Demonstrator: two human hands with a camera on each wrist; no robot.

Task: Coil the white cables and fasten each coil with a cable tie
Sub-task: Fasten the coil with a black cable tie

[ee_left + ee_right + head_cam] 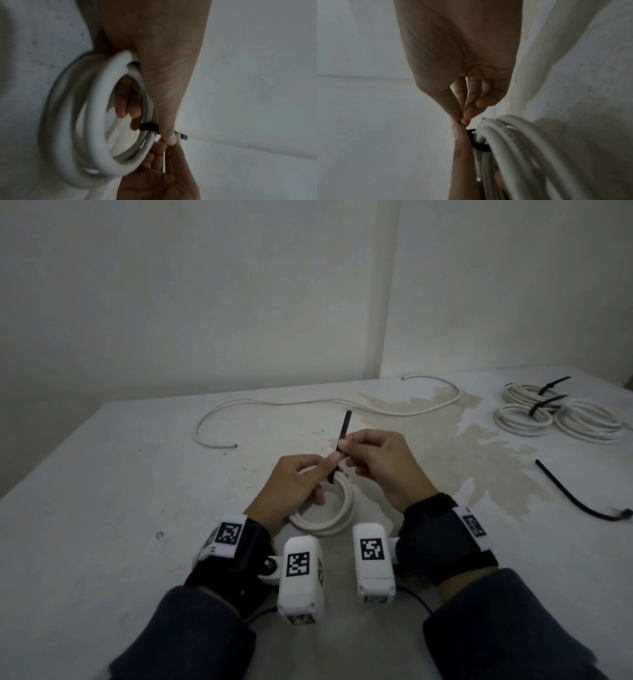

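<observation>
Two hands meet over the white cable coil (329, 508), just above the table (102, 491). Left hand (291, 484) holds the coil w/ fingers through it, thumb pinned at the black cable tie (343, 433); right hand (380, 467) pinches the tie's tail just beside that thumb. Risk: tie looks loose round the strands, so if the right pinch slips the tail could back out & the loops spring apart. Three tied coils (555, 412) lie far right of this one; one loose cable (308, 404) behind it.

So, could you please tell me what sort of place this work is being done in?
Probably a bare workroom or recording station, not a home: a stained white table set against plain walls, with only tied cable coils, a loose white cable and a spare black tie on it.
</observation>
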